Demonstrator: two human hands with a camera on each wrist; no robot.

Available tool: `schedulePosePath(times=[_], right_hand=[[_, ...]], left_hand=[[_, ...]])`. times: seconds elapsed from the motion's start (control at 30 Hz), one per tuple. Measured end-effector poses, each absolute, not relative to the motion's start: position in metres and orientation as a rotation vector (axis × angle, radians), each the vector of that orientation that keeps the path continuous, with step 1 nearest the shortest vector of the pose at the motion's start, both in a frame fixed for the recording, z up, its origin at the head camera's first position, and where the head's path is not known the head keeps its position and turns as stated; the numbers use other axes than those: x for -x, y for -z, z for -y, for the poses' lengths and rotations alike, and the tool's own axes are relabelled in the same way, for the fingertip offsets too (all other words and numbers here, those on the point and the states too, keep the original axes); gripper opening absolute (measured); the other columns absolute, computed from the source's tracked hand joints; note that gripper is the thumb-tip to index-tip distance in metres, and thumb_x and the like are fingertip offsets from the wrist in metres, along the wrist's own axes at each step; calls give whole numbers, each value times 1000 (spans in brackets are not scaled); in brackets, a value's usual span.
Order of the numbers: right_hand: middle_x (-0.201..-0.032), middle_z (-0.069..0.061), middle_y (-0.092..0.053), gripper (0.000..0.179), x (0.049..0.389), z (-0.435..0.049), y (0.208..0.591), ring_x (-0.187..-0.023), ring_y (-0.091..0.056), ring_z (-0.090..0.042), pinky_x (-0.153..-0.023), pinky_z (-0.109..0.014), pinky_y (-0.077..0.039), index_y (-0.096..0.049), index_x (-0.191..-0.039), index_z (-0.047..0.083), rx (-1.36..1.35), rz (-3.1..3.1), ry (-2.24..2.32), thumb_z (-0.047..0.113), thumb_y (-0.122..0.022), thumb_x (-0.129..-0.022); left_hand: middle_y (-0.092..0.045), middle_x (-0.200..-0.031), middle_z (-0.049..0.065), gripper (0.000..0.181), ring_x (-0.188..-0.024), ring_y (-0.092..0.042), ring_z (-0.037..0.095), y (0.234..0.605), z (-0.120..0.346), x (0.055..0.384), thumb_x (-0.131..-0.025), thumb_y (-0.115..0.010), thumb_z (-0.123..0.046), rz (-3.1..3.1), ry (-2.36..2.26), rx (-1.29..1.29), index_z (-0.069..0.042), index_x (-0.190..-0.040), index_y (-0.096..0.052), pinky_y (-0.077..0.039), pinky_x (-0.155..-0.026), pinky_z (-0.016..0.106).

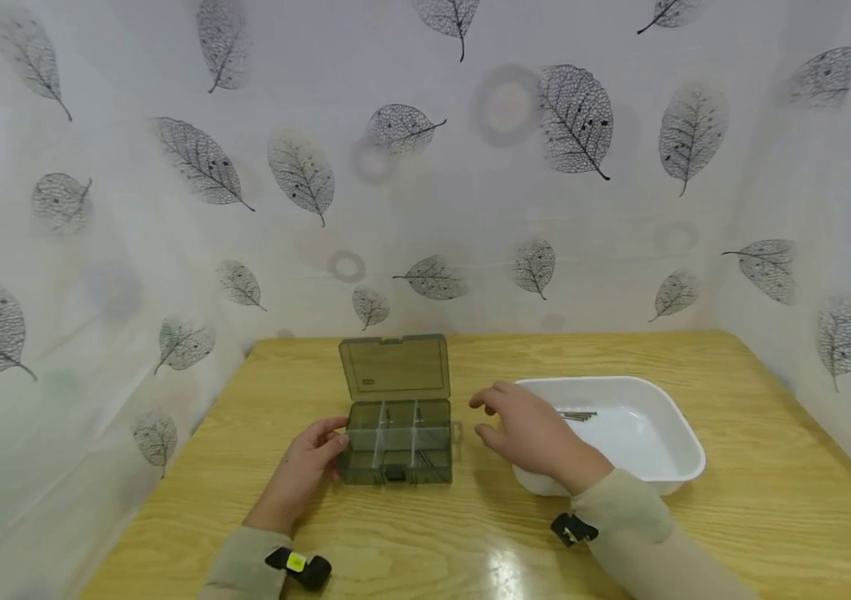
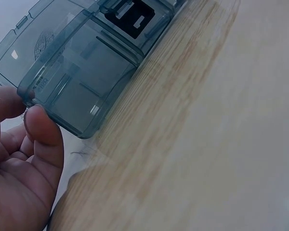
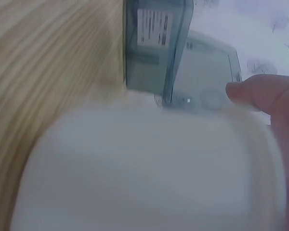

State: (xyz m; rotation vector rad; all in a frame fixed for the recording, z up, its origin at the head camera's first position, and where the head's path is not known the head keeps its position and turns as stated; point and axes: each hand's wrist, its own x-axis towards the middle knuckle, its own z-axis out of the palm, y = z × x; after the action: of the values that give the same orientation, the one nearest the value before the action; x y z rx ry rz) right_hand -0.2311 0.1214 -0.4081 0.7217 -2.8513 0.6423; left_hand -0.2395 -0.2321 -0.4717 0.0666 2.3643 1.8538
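A smoky translucent compartment box (image 1: 395,458) stands on the table with its lid (image 1: 397,369) raised at the back. My left hand (image 1: 307,461) grips its left side; in the left wrist view the thumb (image 2: 42,126) and a finger pinch the box wall's corner. Thin dark metal pieces (image 1: 425,458) lie in the front right compartment, and slim pieces also show in back compartments. Between box and white basin (image 1: 665,475), my right hand (image 1: 526,423) hovers over the basin's left rim, fingers loosely bent, nothing visible in them. Several long thin nails or screws (image 1: 578,415) lie in the basin.
The wooden table (image 1: 425,542) reaches back to a pale curtain (image 1: 425,200) printed with leaves, which also hangs along both sides. In the right wrist view the basin's white wall (image 3: 149,168) fills the foreground, and a barcode label (image 3: 154,27) shows on the box's side.
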Motion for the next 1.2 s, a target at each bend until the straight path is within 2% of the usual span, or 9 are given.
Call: schedulePosePath(times=[0.23,0.6,0.77,0.93,1.07,1.2], right_hand=[[-103,1,-63,31,230,-163,411,-92,-61,-17,-77,-38,-52,-67,-124,12,-700,2825,-666,22,-69,-95],[-98,-2,-61,41,233,-217,431,-83,-54,-14,-74,-39,-48,-65,-128,4,-606,2965,-676,21,-72,-92],[-98,-3,-58,53,234,-225,436,-85,-52,-16,-75,-40,-47,-59,-137,2,-605,3066,-676,22,-73,-90],[-111,-8,-59,59,234,-224,437,-91,-55,-18,-81,-43,-49,-56,-142,3,-574,3125,-658,25,-71,-90],[-116,-10,-59,56,233,-224,436,-92,-55,-18,-82,-44,-49,-58,-139,0,-547,3144,-641,26,-71,-90],[-113,-10,-59,52,233,-225,436,-89,-53,-18,-80,-44,-48,-62,-134,-2,-519,3153,-631,26,-72,-91]], left_hand=[[-56,-108,17,40,-67,-52,21,472,232,240,-106,-55,-17,-2371,-1861,-70,-3,-144,-52,-53,-59,33],[-58,-112,18,42,-68,-52,22,473,232,242,-106,-56,-18,-2356,-1866,-70,-2,-145,-50,-53,-60,33],[-58,-112,17,42,-70,-53,23,474,233,242,-106,-56,-18,-2348,-1881,-54,-2,-144,-51,-52,-59,33],[-58,-112,17,41,-74,-53,23,474,233,242,-106,-56,-18,-2350,-1881,-47,-2,-144,-51,-52,-59,32],[-58,-112,17,42,-71,-52,22,475,233,242,-106,-56,-18,-2344,-1882,-57,-2,-144,-50,-52,-59,32],[-58,-111,17,42,-67,-52,21,475,233,242,-106,-56,-17,-2338,-1883,-61,-2,-144,-50,-52,-59,33]])
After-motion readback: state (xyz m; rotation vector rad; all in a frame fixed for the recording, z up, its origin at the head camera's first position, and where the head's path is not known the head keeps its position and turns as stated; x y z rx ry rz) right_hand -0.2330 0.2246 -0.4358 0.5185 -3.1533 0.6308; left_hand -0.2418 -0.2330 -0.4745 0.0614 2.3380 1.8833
